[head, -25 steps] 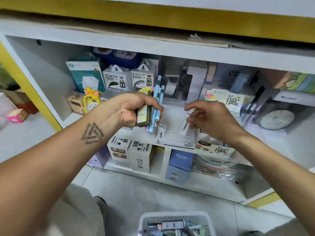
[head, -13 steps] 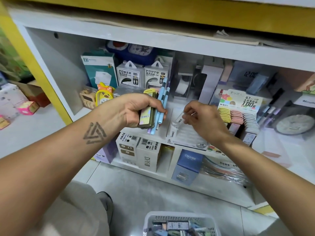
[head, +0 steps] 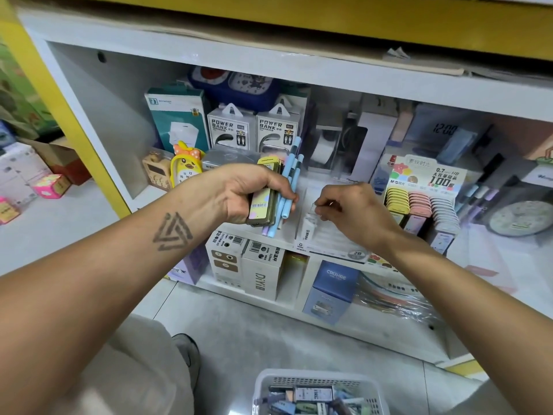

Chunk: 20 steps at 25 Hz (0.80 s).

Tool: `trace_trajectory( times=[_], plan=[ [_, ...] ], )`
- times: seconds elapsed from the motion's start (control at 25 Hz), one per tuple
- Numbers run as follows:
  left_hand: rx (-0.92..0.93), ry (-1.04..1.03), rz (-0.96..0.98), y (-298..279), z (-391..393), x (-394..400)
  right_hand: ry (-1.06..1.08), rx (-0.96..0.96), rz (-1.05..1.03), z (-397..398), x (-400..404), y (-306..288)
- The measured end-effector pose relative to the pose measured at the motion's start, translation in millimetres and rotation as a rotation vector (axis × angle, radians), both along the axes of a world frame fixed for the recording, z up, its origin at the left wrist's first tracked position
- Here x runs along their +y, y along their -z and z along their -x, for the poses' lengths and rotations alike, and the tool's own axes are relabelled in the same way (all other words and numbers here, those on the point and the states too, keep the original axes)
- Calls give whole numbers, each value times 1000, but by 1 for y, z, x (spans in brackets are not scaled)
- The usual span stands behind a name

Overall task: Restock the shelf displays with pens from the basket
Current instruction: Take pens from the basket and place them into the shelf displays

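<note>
My left hand grips a bundle of pale blue pens together with several flat lead cases, held upright in front of the shelf. My right hand pinches a small clear-and-white case and holds it at the white tiered display on the shelf edge. A white basket with more pens and cases sits on the floor at the bottom of the view.
A pastel lead-refill display stands right of my right hand. Two power bank boxes, a teal box and a yellow duck clock fill the shelf's back left. Boxes stand on the shelf below. My knee is at the lower left.
My right hand has moved left from the refill display and lowered the small case onto the white display. My left hand keeps the same bundle. The view has shifted closer.
</note>
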<state>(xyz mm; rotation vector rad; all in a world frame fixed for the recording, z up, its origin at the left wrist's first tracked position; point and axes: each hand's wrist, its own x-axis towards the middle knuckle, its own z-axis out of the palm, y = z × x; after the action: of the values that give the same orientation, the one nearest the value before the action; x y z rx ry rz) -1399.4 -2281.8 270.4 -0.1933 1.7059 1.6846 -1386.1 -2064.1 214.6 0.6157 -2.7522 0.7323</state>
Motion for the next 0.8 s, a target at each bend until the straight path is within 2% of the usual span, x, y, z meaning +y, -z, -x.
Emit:
trace_trajectory(
  times=[0.16, 0.28, 0.32, 0.44, 0.52, 0.6, 0.72, 0.8],
  plan=[
    [2, 0, 9, 1, -2, 0, -15, -128, -121, -5, -4, -4],
    [-9, 8, 0, 0, -4, 0, 21, -202, -54, -14, 1, -10],
    [-11, 7, -6, 0, -4, 1, 52, -242, -91, -19, 3, -12],
    [-18, 8, -16, 1, -6, 3, 104, -342, -541, -34, 3, -6],
    [-28, 16, -19, 2, -8, 7, 74, -285, -698, -39, -4, 4],
    [-39, 22, -33, 4, -9, 9, 65, -211, -693, -37, -9, 11],
    [-46, 38, -59, 7, -10, 13, 79, -208, -637, -29, -12, 13],
    [-48, 61, -59, 9, -10, 14, 127, -269, -412, -24, -10, 5]
  ],
)
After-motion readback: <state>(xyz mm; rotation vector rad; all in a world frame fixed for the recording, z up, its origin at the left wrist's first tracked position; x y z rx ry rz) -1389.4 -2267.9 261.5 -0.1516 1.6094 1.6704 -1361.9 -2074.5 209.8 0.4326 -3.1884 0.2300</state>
